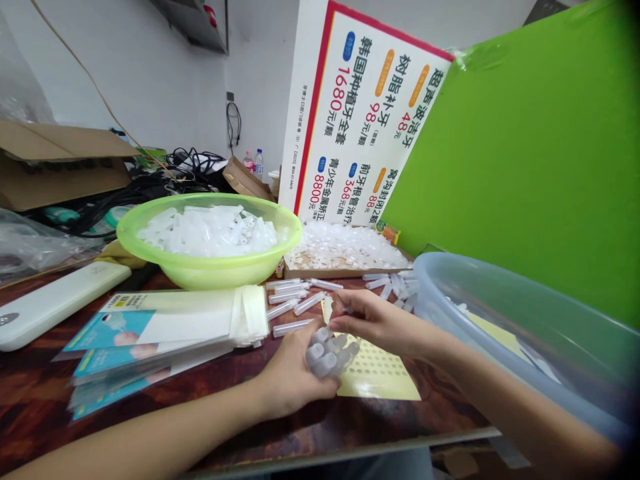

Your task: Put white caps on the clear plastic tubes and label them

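My left hand (287, 373) is wrapped round a bundle of translucent plastic tubes (327, 359), their round ends facing me. Just above the bundle, my right hand (373, 319) has its thumb and fingers pinched together; what they hold, if anything, is too small to make out. Under both hands lies a yellow sheet (385, 380) with rows of small round marks, partly covered by them. Several loose tubes (290, 293) are scattered on the table beyond my left hand.
A green basin (210, 267) heaped with tubes stands at the back left, beside a cardboard tray (345, 272) of small white pieces. Printed plastic packets (165, 340) are stacked at left. A blue basin (500, 293) is at right. A price board (360, 120) leans behind.
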Motion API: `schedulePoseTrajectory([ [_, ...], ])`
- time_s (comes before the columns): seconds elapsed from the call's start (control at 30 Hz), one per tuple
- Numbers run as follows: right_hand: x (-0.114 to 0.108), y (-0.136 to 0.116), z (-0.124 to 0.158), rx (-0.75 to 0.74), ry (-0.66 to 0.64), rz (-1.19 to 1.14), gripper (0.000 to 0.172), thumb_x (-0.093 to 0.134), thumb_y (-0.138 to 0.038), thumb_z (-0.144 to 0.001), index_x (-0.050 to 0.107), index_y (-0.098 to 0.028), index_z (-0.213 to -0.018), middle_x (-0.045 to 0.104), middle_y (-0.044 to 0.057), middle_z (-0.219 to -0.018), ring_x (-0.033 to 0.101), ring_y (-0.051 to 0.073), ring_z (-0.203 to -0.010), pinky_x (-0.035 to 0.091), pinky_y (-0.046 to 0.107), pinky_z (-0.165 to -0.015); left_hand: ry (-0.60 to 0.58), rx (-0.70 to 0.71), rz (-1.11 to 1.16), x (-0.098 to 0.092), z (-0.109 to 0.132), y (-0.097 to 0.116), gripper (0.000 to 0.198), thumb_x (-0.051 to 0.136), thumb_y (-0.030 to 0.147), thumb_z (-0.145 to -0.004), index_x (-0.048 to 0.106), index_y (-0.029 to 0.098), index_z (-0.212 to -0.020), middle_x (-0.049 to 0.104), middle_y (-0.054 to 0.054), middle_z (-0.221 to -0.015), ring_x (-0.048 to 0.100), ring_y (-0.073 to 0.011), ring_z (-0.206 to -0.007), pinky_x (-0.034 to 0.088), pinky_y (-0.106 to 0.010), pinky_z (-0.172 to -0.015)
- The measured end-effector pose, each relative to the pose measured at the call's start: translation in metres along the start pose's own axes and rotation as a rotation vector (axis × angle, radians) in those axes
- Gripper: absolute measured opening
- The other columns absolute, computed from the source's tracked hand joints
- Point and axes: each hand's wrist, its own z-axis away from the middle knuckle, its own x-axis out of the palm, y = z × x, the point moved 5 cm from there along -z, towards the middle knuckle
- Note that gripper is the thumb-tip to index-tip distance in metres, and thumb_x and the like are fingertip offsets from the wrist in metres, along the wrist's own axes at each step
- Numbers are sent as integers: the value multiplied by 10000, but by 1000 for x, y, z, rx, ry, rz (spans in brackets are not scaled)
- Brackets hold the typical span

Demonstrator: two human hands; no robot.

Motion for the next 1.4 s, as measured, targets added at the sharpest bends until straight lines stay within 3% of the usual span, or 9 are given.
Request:
schedulePoseTrajectory([
  [0.1, 0, -3, 0, -11, -17, 84, 233, 549, -292, -888, 440, -180, -714, 418, -36, -670, 380, 92, -606, 327, 213, -539, -19, -11, -47, 0, 0, 1, 354, 654, 60, -566, 495, 156, -867, 503, 59, -693, 405, -87, -589, 317, -205, -525],
  [0.23, 3, 1, 2, -11, -5, 13, 253, 546, -370, -892, 462, -179, -748, 441, -28, -682, 400, 100, -625, 342, 214, -549, -22, -32, -61, -1, 0, 3, 340, 663, 75, -563, 495, 155, -847, 502, 55, -685, 410, -89, -586, 315, -206, -517],
  [0.53, 11, 21, 2, 90, 5, -458, 358, 791, -405, -655, 545, -147, -637, 535, -28, -617, 443, 80, -569, 325, 203, -504, -32, -38, -108, 1, 4, 3, 356, 693, 104, -544, 481, 163, -824, 484, 59, -674, 389, -87, -563, 295, -212, -495],
  [0.73, 4, 31, 4, 115, 13, -477, 287, 762, -396, -696, 690, -118, -709, 494, -40, -520, 303, 43, -464, 186, 205, -419, -39, -10, -79, 0, 2, 2, 345, 693, 85, -551, 485, 162, -816, 483, 50, -706, 402, -93, -603, 309, -213, -527],
  [0.93, 14, 30, 7, 187, 38, -556, 343, 753, -439, -699, 568, -161, -775, 509, -40, -619, 369, 53, -497, 230, 186, -432, -47, -35, -28, 0, 1, 4, 342, 681, 75, -559, 499, 156, -837, 513, 40, -720, 418, -97, -619, 322, -211, -539],
  [1.07, 17, 23, 4, 158, 72, -475, 404, 669, -509, -760, 481, -162, -673, 425, -55, -583, 337, 55, -503, 251, 187, -441, -59, -50, -22, 2, 2, 7, 351, 682, 61, -558, 516, 151, -854, 513, 48, -698, 419, -90, -599, 338, -209, -542],
  [1.2, 15, 20, 5, 96, 92, -429, 394, 667, -498, -768, 480, -163, -678, 427, -53, -591, 344, 62, -517, 254, 195, -451, -60, -61, -10, 2, 2, 7, 344, 684, 58, -555, 506, 154, -833, 503, 52, -693, 413, -87, -596, 329, -205, -533],
  [1.4, 12, 28, 17, 119, 162, -487, 360, 653, -488, -785, 469, -183, -729, 367, -78, -548, 283, 61, -482, 222, 200, -447, -60, -68, -14, 2, 2, 3, 354, 690, 65, -555, 475, 160, -821, 480, 53, -703, 406, -90, -607, 321, -211, -535],
])
